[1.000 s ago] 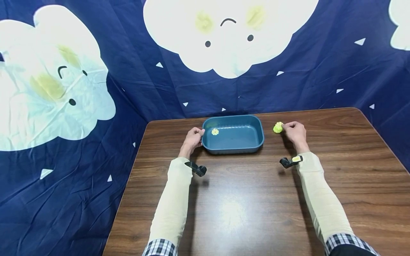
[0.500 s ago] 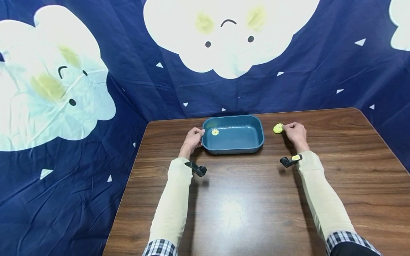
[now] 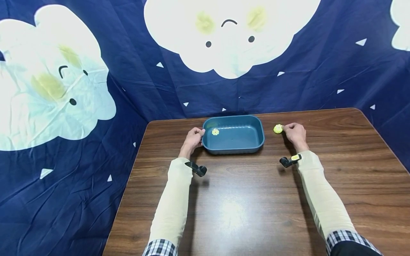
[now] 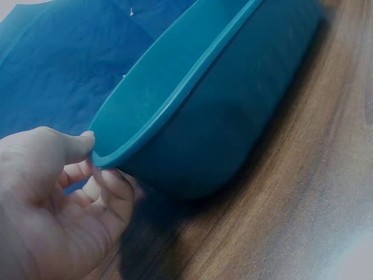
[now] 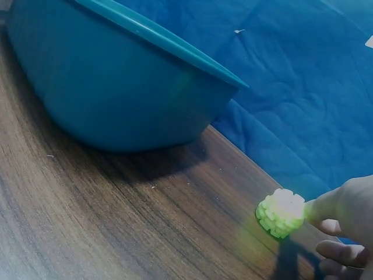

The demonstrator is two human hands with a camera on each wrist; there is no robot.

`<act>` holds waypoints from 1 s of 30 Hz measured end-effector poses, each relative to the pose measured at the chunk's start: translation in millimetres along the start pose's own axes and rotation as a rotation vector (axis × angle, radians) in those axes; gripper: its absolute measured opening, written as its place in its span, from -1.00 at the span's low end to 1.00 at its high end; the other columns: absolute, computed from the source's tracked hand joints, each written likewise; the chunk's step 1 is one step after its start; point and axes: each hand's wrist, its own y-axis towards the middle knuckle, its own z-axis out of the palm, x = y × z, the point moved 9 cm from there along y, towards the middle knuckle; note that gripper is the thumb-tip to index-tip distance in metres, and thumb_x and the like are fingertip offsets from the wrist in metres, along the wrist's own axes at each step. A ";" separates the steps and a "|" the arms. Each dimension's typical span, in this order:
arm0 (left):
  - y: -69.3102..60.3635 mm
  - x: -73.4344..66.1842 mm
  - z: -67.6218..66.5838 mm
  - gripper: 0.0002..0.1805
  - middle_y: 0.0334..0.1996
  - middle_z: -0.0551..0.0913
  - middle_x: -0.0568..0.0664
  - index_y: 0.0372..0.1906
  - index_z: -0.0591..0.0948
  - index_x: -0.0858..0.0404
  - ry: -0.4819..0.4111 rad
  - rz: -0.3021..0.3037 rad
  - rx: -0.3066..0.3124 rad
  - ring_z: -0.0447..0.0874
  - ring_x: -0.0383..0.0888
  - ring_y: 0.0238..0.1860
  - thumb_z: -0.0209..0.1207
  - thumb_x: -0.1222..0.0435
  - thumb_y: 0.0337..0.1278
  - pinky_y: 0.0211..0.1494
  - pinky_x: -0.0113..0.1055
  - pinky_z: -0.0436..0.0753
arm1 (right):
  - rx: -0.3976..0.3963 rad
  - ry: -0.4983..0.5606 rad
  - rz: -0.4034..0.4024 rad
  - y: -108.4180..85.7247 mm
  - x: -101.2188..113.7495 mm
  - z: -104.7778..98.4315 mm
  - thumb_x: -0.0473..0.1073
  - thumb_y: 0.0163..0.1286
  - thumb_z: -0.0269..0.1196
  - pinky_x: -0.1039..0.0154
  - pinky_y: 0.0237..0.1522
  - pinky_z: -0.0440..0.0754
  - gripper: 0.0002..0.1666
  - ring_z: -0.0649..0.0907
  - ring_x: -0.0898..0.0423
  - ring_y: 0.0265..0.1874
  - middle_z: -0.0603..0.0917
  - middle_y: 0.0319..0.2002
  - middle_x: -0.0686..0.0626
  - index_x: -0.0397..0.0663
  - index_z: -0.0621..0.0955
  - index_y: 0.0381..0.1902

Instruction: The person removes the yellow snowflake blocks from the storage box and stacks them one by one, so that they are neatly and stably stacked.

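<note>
A teal-blue rectangular plastic tub [image 3: 232, 142] stands near the table's far edge. My left hand [image 3: 193, 138] pinches its left rim, thumb on top and curled fingers underneath, as the left wrist view shows. Inside the tub, at its left, lies a small pale-yellow flower-shaped piece [image 3: 215, 132]. To the right of the tub, my right hand [image 3: 295, 133] holds a small yellow-green stack of flower-shaped pieces [image 5: 280, 214] by its side with the fingertips. The stack is tilted, close to the tabletop; whether it touches the wood is unclear. Parts of the right fingers fall outside the right wrist view.
The brown wood-grain table [image 3: 237, 199] has its far edge just behind the tub. A dark-blue cloth backdrop [image 3: 128, 92] with white clouds hangs behind and at the sides. A small black camera [image 3: 196, 168] sits on each wrist.
The yellow-green stack has turned slightly in my right fingertips, so its outline looks different. My left hand and the tub have stayed in place.
</note>
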 end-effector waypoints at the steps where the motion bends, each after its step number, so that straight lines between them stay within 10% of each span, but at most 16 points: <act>1: -0.2 -0.2 0.1 -0.77 -0.46 0.35 -0.03 -0.37 0.37 0.18 0.000 0.001 0.000 0.35 -0.21 -0.50 0.06 0.16 0.38 -0.47 -0.43 0.46 | -0.003 0.000 -0.003 0.1 0.2 -0.3 0.04 0.37 0.14 -0.02 0.27 0.30 -0.56 0.42 -0.26 0.19 0.57 0.06 -0.30 -0.25 0.60 -0.09; 30: -2.5 -1.2 1.3 -0.76 -0.51 0.34 -0.04 -0.39 0.36 0.19 -0.020 0.017 0.016 0.34 -0.21 -0.52 0.06 0.17 0.38 -0.46 -0.43 0.43 | -0.139 0.088 -0.152 -8.8 28.0 -9.5 -0.07 0.37 0.09 0.00 0.15 0.38 -0.65 0.53 -0.21 0.02 0.62 -0.09 -0.27 -0.24 0.60 -0.09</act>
